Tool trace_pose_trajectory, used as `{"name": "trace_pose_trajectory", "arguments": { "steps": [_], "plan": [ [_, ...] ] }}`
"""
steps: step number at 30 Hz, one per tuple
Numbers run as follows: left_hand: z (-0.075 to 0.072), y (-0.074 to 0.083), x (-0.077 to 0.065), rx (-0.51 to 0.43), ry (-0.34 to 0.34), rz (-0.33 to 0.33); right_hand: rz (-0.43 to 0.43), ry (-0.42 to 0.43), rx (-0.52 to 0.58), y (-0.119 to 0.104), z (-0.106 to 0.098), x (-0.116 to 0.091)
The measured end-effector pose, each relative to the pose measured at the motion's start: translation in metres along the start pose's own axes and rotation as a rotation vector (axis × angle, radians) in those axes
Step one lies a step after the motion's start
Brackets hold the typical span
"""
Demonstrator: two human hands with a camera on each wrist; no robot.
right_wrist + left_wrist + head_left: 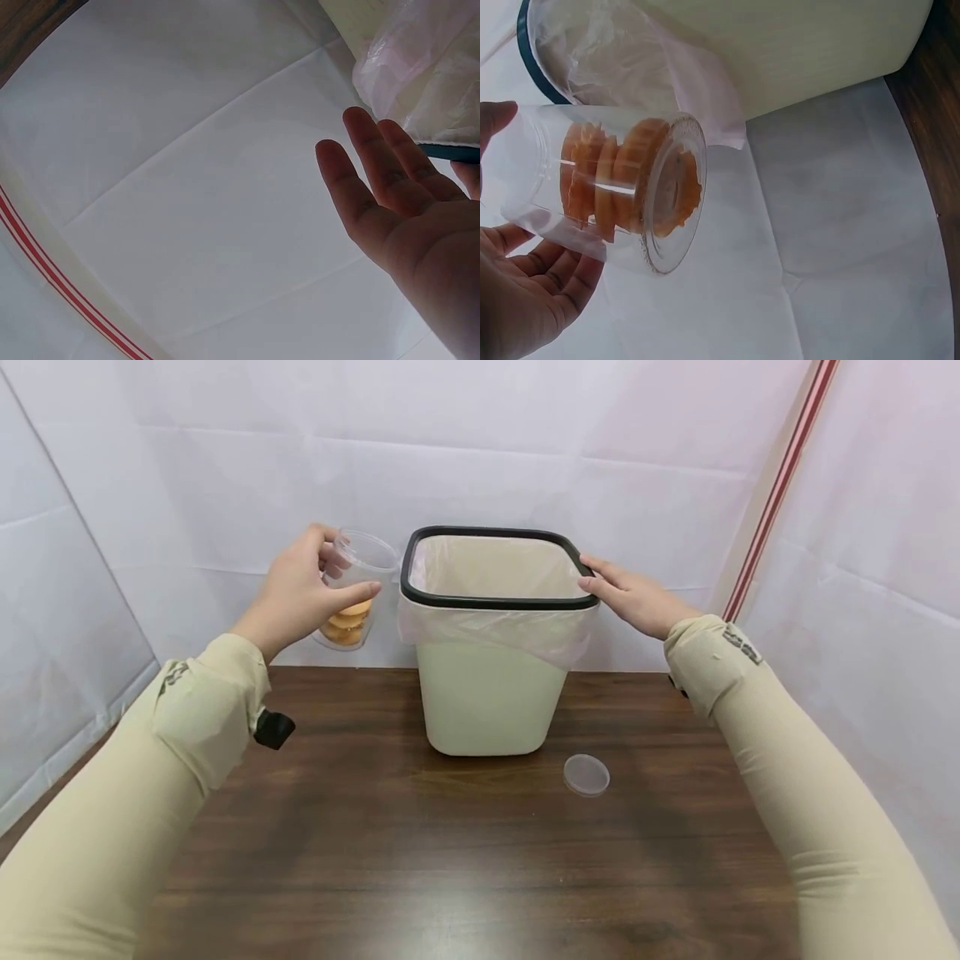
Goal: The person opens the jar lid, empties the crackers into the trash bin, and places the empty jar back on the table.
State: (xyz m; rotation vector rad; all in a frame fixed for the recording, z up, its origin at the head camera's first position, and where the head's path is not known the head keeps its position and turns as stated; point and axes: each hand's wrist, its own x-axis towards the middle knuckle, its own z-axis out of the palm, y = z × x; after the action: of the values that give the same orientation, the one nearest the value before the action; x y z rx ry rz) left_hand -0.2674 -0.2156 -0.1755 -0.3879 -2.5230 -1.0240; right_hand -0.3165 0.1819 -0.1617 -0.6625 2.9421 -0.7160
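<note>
In the head view my left hand [300,585] grips a clear plastic jar [367,550], thumb on the near side and fingers on the far side. Its mouth is uncovered and points up. Several round, orange-brown pieces [634,176] lie stacked at the jar's bottom; their exact kind is unclear. Just to the right stands a pale green trash can [491,693] with a black rim [498,603] and a thin plastic liner [495,631]. My right hand [630,597] touches the rim's right corner, with its outer fingers [390,176] extended in the right wrist view.
A clear round lid [587,775] lies on the dark wood table [450,852], right of the trash can's base. White cloth [247,460] hangs behind and at both sides. A red-striped strip [780,493] runs down the right corner.
</note>
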Motion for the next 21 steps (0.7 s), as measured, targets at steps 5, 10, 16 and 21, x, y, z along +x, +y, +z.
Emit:
{"name": "trace_pose_trajectory", "arguments": {
  "steps": [5,10,16,21],
  "plan": [
    [0.001,0.003,0.009,0.037,0.0,0.013,-0.004,0.007,0.001,-0.001,0.002,0.003],
    [0.001,0.006,0.018,0.076,0.012,0.041,0.006,0.012,0.0,-0.003,0.004,0.005],
    [0.002,0.011,0.023,0.164,0.031,0.074,-0.006,0.023,0.009,-0.002,0.007,0.008],
    [0.002,0.015,0.027,0.272,0.083,0.127,-0.013,0.033,0.012,-0.001,0.008,0.009]
  ]
}}
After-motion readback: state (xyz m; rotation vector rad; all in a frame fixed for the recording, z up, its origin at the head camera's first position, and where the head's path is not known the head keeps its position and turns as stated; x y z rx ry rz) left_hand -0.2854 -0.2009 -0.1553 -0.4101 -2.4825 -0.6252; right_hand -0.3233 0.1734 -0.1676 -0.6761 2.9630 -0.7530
